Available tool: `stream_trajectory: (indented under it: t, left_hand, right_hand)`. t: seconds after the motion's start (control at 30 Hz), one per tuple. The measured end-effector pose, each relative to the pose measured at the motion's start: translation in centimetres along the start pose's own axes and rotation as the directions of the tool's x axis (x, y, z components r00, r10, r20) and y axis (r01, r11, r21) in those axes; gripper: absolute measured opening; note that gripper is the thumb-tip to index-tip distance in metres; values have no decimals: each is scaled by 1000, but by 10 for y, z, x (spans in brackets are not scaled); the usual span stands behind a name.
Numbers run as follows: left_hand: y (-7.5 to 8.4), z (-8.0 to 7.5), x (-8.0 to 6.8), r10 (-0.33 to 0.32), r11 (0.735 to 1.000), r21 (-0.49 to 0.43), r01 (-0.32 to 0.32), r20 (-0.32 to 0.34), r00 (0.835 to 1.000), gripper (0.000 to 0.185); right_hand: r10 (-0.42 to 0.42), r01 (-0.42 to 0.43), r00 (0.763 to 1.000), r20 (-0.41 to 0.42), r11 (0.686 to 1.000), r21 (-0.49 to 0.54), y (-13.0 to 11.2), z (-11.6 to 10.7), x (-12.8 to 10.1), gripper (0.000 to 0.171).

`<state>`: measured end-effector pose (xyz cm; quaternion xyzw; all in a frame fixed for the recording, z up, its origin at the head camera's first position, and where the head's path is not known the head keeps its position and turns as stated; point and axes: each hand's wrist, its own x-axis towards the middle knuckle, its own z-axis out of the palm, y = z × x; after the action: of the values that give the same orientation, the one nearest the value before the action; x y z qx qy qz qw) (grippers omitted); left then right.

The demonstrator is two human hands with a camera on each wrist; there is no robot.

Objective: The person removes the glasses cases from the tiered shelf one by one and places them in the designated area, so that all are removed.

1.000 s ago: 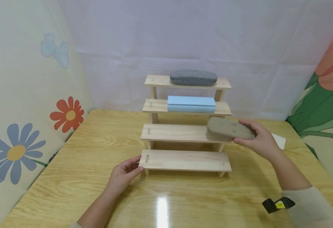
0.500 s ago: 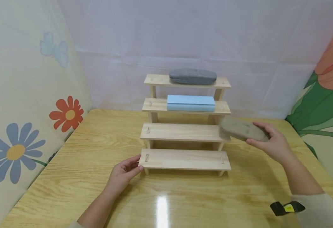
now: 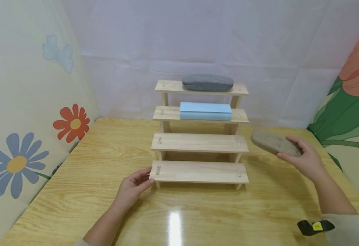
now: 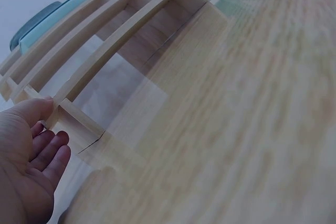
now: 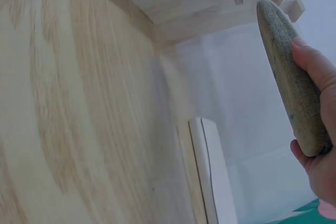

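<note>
Since a moment ago our right hand [image 3: 305, 159] has carried the brown case [image 3: 274, 141] off the wooden steps [image 3: 199, 142], fingers wrapped round it in the air, while our left hand [image 3: 133, 188] rests loose fingers against the bottom step, probably steadying it.

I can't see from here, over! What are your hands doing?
Right hand holds tan case, off the shelf. Left hand touches bottom step. Nothing blocking.
</note>
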<state>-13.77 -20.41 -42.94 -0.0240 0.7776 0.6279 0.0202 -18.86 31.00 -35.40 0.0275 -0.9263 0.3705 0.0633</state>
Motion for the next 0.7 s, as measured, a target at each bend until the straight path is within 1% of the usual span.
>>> stream_trajectory:
  t: [0.23, 0.33, 0.7]
  left_hand:
    - [0, 0, 0, -5, 1000, 3, 5, -7, 1000, 47]
    - [0, 0, 0, -6, 1000, 1, 6, -8, 1000, 47]
    - [0, 1, 0, -9, 1000, -2, 9, -12, 1000, 47]
  right_hand:
    - [10, -11, 1000, -11, 999, -37, 18, 3, 2, 82]
    - [19, -19, 1000, -6, 999, -36, 26, 4, 3, 81]
    - [125, -123, 991, 40, 991, -56, 48, 9, 5, 88]
